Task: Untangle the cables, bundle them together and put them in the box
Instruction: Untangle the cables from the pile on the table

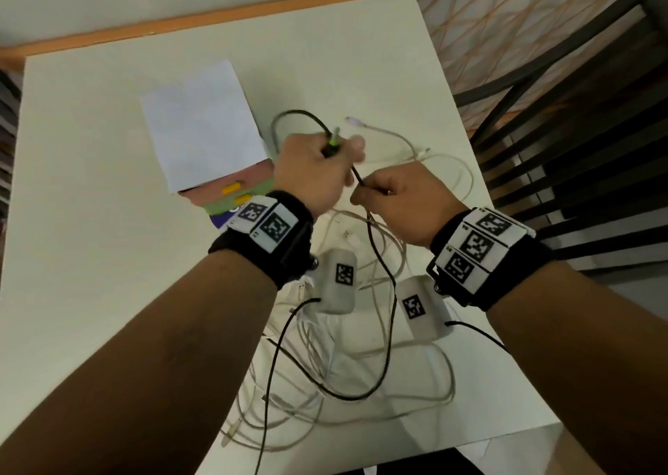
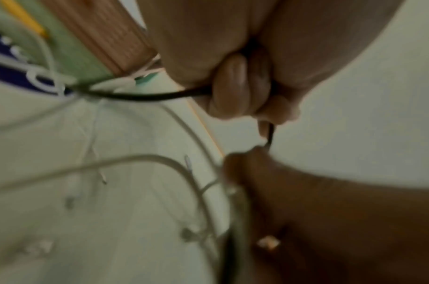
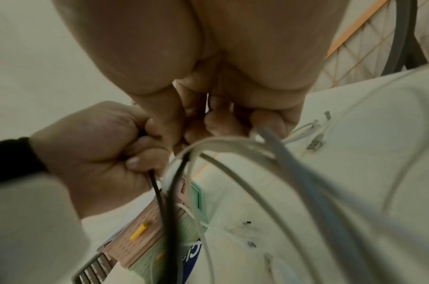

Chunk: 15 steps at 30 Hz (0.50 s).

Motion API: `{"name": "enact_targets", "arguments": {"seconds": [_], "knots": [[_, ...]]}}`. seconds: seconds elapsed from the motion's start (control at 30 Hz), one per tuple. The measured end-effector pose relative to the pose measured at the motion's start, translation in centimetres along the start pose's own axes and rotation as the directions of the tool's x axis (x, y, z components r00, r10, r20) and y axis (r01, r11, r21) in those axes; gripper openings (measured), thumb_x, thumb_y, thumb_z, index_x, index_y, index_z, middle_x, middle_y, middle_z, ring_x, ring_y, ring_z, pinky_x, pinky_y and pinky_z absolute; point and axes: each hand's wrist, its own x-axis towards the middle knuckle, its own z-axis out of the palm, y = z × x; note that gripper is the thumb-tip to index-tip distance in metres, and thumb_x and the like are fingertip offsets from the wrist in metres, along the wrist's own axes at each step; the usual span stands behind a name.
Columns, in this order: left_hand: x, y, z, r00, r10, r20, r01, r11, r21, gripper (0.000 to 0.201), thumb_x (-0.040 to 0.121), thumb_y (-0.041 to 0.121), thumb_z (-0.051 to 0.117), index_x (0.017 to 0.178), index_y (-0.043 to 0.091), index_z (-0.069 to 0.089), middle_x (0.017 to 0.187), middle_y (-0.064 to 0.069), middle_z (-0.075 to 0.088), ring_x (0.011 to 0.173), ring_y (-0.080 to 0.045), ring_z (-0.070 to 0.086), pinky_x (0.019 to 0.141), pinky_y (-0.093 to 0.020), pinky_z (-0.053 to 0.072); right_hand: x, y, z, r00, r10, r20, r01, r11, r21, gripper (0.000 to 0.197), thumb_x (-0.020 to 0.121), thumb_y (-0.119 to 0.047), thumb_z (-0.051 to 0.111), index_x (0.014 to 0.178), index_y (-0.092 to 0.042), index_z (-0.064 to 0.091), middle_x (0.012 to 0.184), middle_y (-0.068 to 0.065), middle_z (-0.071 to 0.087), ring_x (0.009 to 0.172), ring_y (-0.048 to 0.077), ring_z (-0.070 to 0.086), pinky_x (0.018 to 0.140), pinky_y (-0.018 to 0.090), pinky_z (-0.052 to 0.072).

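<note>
A black cable (image 1: 307,112) with a green-tipped plug (image 1: 332,144) runs between my two hands above the table. My left hand (image 1: 343,160) grips it in a fist just behind the plug; its curled fingers (image 2: 233,82) show in the left wrist view. My right hand (image 1: 361,194) pinches the same cable a little lower, fingers (image 3: 218,123) curled. The black cable (image 3: 160,192) hangs down into a heap of tangled white cables (image 1: 325,384). The pink and green box (image 1: 231,185) with yellow latches lies left of my hands.
A white sheet of paper (image 1: 202,124) covers most of the box. Loose white cable ends (image 1: 397,138) lie beyond my hands. The white table (image 1: 90,185) ends close on the right, where a black slatted chair (image 1: 578,149) stands.
</note>
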Motion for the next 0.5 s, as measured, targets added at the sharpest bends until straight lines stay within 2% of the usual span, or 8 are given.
{"name": "enact_targets", "arguments": {"seconds": [0.03, 0.1, 0.2, 0.23, 0.27, 0.33, 0.4, 0.5], "knots": [[0.3, 0.5, -0.2, 0.995, -0.035, -0.089, 0.022, 0.99, -0.14, 0.026, 0.092, 0.032, 0.068, 0.074, 0.013, 0.072, 0.047, 0.005, 0.055, 0.04, -0.012, 0.042, 0.048, -0.025, 0.034, 0.0, 0.0, 0.1, 1.0, 0.007, 0.014, -0.006, 0.999, -0.05, 0.031, 0.09, -0.03, 0.061, 0.075, -0.004, 0.068, 0.057, 0.005, 0.058, 0.05, 0.008, 0.047, 0.055, 0.026, 0.041], [0.5, 0.8, -0.3, 0.992, -0.089, -0.088, 0.052, 0.931, -0.362, 0.025, 0.093, 0.029, 0.067, 0.078, 0.009, 0.069, 0.049, 0.001, 0.05, 0.042, -0.015, 0.036, 0.045, -0.025, 0.029, 0.0, -0.1, 0.0, 0.999, 0.025, 0.041, -0.02, 0.991, -0.134, 0.037, 0.09, -0.033, 0.061, 0.074, 0.0, 0.066, 0.06, 0.012, 0.06, 0.052, 0.015, 0.048, 0.056, 0.03, 0.043], [-0.8, 0.1, 0.3, 0.976, 0.018, 0.217, -0.02, 1.0, 0.01, 0.037, 0.079, 0.045, 0.074, 0.07, 0.009, 0.07, 0.053, -0.008, 0.057, 0.044, -0.016, 0.04, 0.047, -0.03, 0.033, 0.1, -0.2, -0.6, 1.0, -0.001, 0.008, 0.001, 0.998, -0.063, 0.024, 0.088, -0.028, 0.065, 0.075, -0.009, 0.071, 0.067, 0.008, 0.066, 0.061, 0.013, 0.058, 0.061, 0.033, 0.046], [-0.9, 0.2, 0.3, 0.975, 0.051, 0.218, -0.074, 0.993, 0.096, 0.04, 0.078, 0.047, 0.073, 0.069, 0.008, 0.072, 0.054, -0.009, 0.061, 0.044, -0.016, 0.043, 0.049, -0.03, 0.036, 0.0, -0.2, -0.6, 0.999, -0.025, -0.02, 0.024, 0.999, -0.026, 0.021, 0.088, -0.027, 0.066, 0.077, -0.01, 0.072, 0.069, 0.007, 0.068, 0.064, 0.012, 0.06, 0.064, 0.033, 0.048], [-0.5, 0.4, 0.1, 0.987, 0.068, 0.143, -0.083, 0.991, 0.101, 0.037, 0.082, 0.044, 0.072, 0.067, 0.01, 0.072, 0.054, -0.006, 0.062, 0.044, -0.014, 0.044, 0.049, -0.029, 0.036, -0.2, -0.1, -0.6, 0.998, -0.041, -0.039, 0.041, 0.999, -0.009, 0.021, 0.088, -0.028, 0.066, 0.08, -0.01, 0.072, 0.07, 0.006, 0.068, 0.063, 0.01, 0.058, 0.065, 0.032, 0.047], [0.4, 1.6, -0.7, 0.994, -0.005, -0.108, -0.018, 0.978, -0.207, 0.03, 0.089, 0.033, 0.07, 0.065, 0.016, 0.071, 0.056, -0.002, 0.062, 0.045, -0.015, 0.042, 0.047, -0.027, 0.032, -0.7, 0.1, -0.3, 1.0, -0.018, -0.017, 0.017, 0.999, -0.038, 0.023, 0.089, -0.029, 0.065, 0.08, -0.01, 0.072, 0.07, 0.003, 0.068, 0.059, 0.012, 0.058, 0.065, 0.029, 0.05], [1.0, 2.2, -1.3, 0.995, -0.049, -0.084, 0.012, 0.922, -0.388, 0.027, 0.091, 0.028, 0.07, 0.071, 0.01, 0.067, 0.061, -0.007, 0.055, 0.047, -0.016, 0.037, 0.046, -0.027, 0.028, -0.8, 0.6, 0.1, 1.0, 0.008, 0.026, -0.006, 0.999, -0.047, 0.024, 0.09, -0.03, 0.065, 0.081, -0.009, 0.071, 0.075, 0.008, 0.071, 0.064, 0.022, 0.065, 0.068, 0.034, 0.055], [-0.6, 1.4, -0.7, 0.963, 0.023, 0.269, -0.05, 0.994, 0.094, 0.031, 0.086, 0.034, 0.074, 0.072, 0.008, 0.067, 0.055, -0.006, 0.056, 0.044, -0.013, 0.041, 0.046, -0.026, 0.033, -0.6, 0.6, -0.1, 1.0, -0.02, 0.002, 0.019, 0.998, 0.067, 0.015, 0.089, -0.024, 0.064, 0.079, -0.018, 0.073, 0.075, 0.002, 0.071, 0.068, 0.018, 0.066, 0.07, 0.037, 0.056]]}}
